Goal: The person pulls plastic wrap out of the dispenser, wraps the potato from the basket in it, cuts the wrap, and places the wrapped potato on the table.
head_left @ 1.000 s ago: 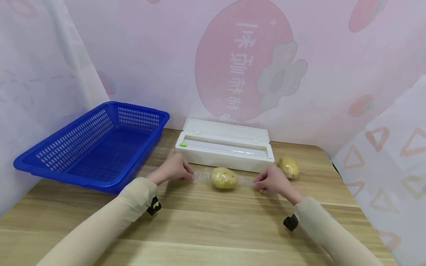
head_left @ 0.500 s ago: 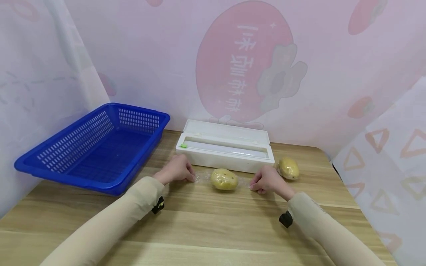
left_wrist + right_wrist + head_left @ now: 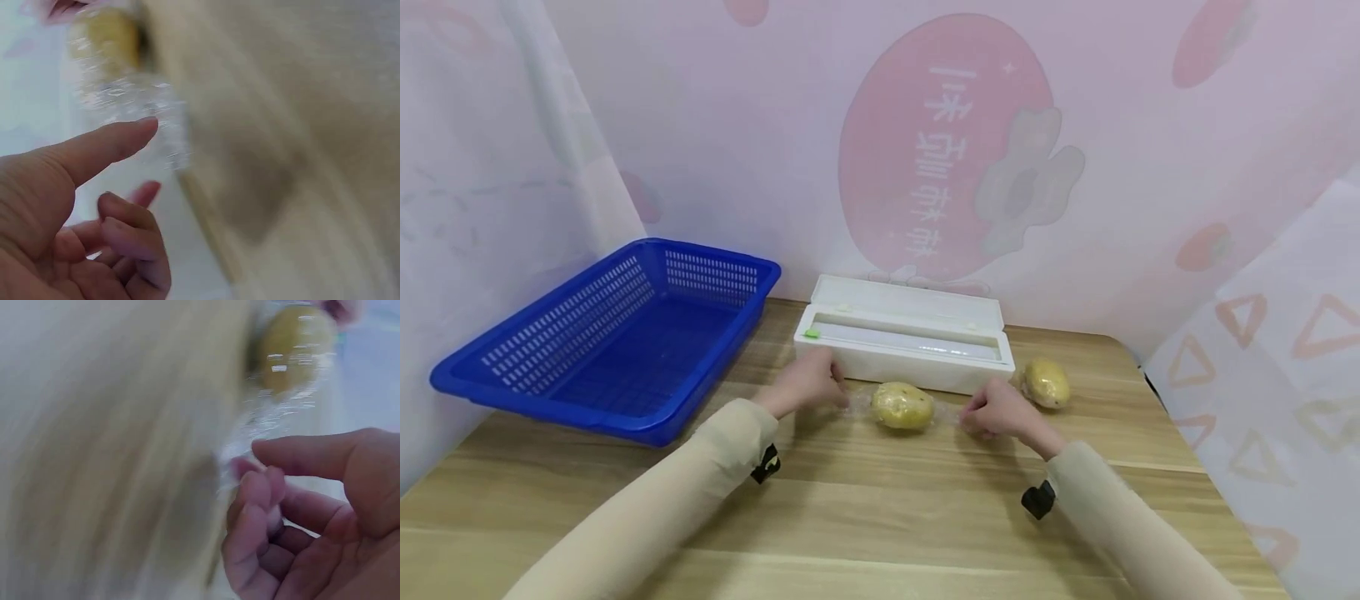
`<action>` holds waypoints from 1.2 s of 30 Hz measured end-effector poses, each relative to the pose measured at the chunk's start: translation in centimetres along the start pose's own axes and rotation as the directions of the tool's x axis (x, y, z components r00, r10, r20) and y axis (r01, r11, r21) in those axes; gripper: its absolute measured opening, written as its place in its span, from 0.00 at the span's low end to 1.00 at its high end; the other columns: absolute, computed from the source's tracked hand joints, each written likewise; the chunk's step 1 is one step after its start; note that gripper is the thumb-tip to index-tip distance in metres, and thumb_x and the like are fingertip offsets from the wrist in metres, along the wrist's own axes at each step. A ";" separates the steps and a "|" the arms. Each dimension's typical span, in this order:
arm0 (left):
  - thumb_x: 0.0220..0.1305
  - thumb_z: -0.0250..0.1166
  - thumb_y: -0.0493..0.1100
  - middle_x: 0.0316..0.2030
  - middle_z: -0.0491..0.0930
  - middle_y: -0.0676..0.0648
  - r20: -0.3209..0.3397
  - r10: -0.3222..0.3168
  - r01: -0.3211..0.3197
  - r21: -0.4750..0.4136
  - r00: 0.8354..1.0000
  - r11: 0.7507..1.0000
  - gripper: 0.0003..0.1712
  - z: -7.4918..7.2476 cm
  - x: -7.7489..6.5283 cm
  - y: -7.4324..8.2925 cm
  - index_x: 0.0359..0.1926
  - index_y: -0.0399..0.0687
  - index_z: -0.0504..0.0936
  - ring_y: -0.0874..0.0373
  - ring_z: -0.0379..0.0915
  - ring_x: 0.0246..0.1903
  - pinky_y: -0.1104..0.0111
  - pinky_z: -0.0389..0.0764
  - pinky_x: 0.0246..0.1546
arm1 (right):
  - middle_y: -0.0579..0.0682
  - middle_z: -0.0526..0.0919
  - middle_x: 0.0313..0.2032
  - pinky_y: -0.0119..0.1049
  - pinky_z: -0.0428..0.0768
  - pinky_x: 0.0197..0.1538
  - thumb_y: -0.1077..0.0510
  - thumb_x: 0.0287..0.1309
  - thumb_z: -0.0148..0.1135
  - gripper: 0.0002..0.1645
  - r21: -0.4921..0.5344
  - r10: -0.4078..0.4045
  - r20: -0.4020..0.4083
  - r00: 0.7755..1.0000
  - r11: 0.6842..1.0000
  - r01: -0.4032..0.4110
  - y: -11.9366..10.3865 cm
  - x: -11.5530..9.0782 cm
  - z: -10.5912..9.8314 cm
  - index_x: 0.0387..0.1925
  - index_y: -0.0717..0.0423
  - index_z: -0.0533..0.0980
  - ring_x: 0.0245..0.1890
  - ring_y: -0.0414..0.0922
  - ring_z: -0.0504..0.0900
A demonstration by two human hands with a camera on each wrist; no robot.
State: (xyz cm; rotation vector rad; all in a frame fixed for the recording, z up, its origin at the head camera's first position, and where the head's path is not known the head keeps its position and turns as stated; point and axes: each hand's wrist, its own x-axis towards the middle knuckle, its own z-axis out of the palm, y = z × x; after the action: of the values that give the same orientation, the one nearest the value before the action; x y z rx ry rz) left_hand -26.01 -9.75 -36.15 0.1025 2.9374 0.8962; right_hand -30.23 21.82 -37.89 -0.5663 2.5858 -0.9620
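A yellow potato (image 3: 902, 406) in clear plastic wrap lies on the table in the head view, between the two hands. Twisted ends of plastic wrap (image 3: 134, 103) stick out from both its sides. At the left end is my left hand (image 3: 810, 385); in the left wrist view its thumb and index finger stand apart, the thumb tip against or just over the film. My right hand (image 3: 1002, 411) pinches the other end between thumb and index finger, as the right wrist view (image 3: 294, 506) shows, though blurred.
Behind the potato stands a white cling film box (image 3: 902, 367), its lid raised and a roll inside. A second wrapped potato (image 3: 1047, 383) lies beyond the right hand. On the left is a blue plastic basket (image 3: 625, 427). A printed curtain hangs behind the table.
My left hand has moved slightly right, toward the potato, and its thumb and finger now stand apart. The right hand has shifted a little left. The potato stays in place.
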 end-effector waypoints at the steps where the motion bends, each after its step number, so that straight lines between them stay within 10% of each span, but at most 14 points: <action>1: 0.48 0.75 0.40 0.33 0.81 0.45 -0.021 0.009 -0.009 -0.013 1.000 1.000 0.15 -0.4 -0.3 0.2 0.36 0.37 0.82 0.53 0.74 0.29 0.61 0.77 0.31 | 0.46 0.73 0.12 0.31 0.68 0.19 0.63 0.58 0.67 0.10 0.021 -0.006 -0.001 1.000 1.000 0.006 -0.2 -0.3 -0.1 0.22 0.63 0.83 0.13 0.38 0.69; 8: 0.60 0.67 0.42 0.39 0.83 0.42 -0.130 0.098 -0.107 -0.062 0.987 0.992 0.16 -0.4 -1.7 3.6 0.46 0.35 0.83 0.50 0.80 0.39 0.58 0.80 0.41 | 0.56 0.81 0.24 0.39 0.80 0.28 0.59 0.64 0.63 0.11 0.173 -0.076 -0.154 0.985 0.980 0.102 -2.6 -1.3 -0.7 0.35 0.65 0.84 0.24 0.48 0.78; 14: 0.59 0.70 0.43 0.45 0.82 0.40 -0.183 0.154 -0.161 -0.024 0.971 0.987 0.20 2.5 -1.8 5.3 0.50 0.36 0.82 0.47 0.78 0.46 0.56 0.78 0.47 | 0.52 0.85 0.38 0.38 0.81 0.37 0.60 0.65 0.63 0.11 0.062 -0.193 -0.278 0.941 0.974 0.218 -4.3 -0.7 0.7 0.44 0.63 0.84 0.38 0.47 0.82; 26: 0.56 0.74 0.39 0.41 0.85 0.43 -0.177 0.256 -0.263 -0.019 0.950 0.965 0.14 3.6 -1.8 4.7 0.43 0.38 0.87 0.50 0.81 0.41 0.59 0.80 0.42 | 0.63 0.83 0.45 0.48 0.80 0.49 0.71 0.65 0.56 0.12 -0.042 -0.370 -0.252 0.894 0.927 0.372 -3.8 0.5 2.9 0.48 0.71 0.79 0.47 0.54 0.81; 36: 0.52 0.74 0.30 0.42 0.85 0.43 -0.115 0.291 -0.300 -0.079 0.950 0.951 0.14 2.9 -1.2 3.7 0.43 0.39 0.87 0.55 0.82 0.33 0.66 0.82 0.35 | 0.59 0.79 0.55 0.41 0.80 0.45 0.72 0.63 0.51 0.23 -0.035 -0.406 -0.061 0.912 0.914 0.405 -3.6 0.8 3.6 0.58 0.64 0.76 0.46 0.50 0.81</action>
State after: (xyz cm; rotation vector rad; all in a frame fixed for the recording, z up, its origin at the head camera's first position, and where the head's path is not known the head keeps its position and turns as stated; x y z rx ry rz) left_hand -24.38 -5.14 -36.43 0.5201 3.0170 1.1082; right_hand -28.50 16.98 -38.23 -1.1300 2.5910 -1.0924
